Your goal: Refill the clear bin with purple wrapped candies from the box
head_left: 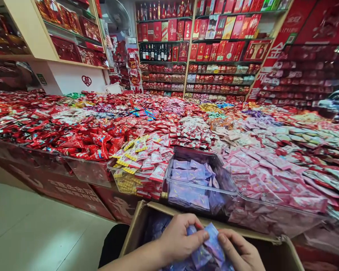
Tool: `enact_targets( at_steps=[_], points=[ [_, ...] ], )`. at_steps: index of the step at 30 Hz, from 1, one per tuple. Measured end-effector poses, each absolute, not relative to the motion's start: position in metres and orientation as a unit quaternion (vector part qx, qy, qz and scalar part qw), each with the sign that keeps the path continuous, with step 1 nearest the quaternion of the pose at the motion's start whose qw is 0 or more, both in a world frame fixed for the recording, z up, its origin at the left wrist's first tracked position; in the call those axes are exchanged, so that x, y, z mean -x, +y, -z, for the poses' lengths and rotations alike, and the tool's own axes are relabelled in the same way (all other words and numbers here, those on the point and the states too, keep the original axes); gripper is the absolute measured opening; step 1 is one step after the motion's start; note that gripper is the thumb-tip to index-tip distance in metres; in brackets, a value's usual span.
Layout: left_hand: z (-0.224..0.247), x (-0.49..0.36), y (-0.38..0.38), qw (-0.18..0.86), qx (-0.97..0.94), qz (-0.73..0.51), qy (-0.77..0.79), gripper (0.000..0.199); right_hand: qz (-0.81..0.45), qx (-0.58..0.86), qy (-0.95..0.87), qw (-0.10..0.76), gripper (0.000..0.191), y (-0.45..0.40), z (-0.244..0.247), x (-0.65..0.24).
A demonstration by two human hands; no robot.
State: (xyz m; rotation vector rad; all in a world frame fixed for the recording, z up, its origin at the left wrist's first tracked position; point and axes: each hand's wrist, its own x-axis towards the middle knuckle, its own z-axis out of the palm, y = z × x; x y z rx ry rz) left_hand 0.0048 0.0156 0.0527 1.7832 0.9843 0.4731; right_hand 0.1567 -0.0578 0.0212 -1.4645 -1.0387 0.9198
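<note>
Small purple candy packets (pixel 213 241) are gripped between both hands above an open cardboard box (pixel 271 234). My left hand (pixel 183 235) has its thumb and fingers closed on the packets from the left. From the right, my right hand (pixel 238 250) pinches their edge between thumb and fingers. More purple packets show inside the box beneath my hands, partly hidden by them. Just beyond the box stands a clear plastic bin (pixel 199 184), part filled with purple packets (pixel 189 173) laid in rows.
Left of that bin, yellow and pink packets (pixel 142 154) overfill another bin; pink packets (pixel 271 177) heap up on the right. Red packets (pixel 87 143) spread farther left. Shelves (pixel 190 49) of bottles and red boxes line the back. Pale floor tiles (pixel 45 226) lie at lower left.
</note>
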Motion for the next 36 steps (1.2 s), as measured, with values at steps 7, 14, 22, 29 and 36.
enact_targets(
  at_steps=[7, 14, 22, 29, 36],
  points=[
    [-0.054, -0.008, 0.020, 0.602, -0.656, -0.234, 0.391, 0.029, -0.445, 0.599, -0.388, 0.541, 0.028, -0.059, -0.027, -0.160],
    [-0.056, -0.009, 0.018, 0.637, -0.642, -0.219, 0.367, 0.033, -0.488, 0.564, -0.302, 0.594, 0.029, -0.058, -0.028, -0.155],
    [-0.051, -0.009, 0.010, 0.583, -0.703, -0.163, 0.374, 0.028, -0.394, 0.601, -0.435, 0.543, 0.024, -0.066, -0.017, -0.159],
    [-0.040, -0.004, 0.007, 0.423, -0.848, -0.150, 0.281, 0.017, -0.234, 0.544, -0.629, 0.502, 0.025, -0.068, -0.012, -0.159],
    [-0.049, -0.004, 0.007, 0.478, -0.819, -0.139, 0.286, 0.016, -0.258, 0.589, -0.540, 0.542, 0.013, -0.070, -0.009, -0.167]
  ],
)
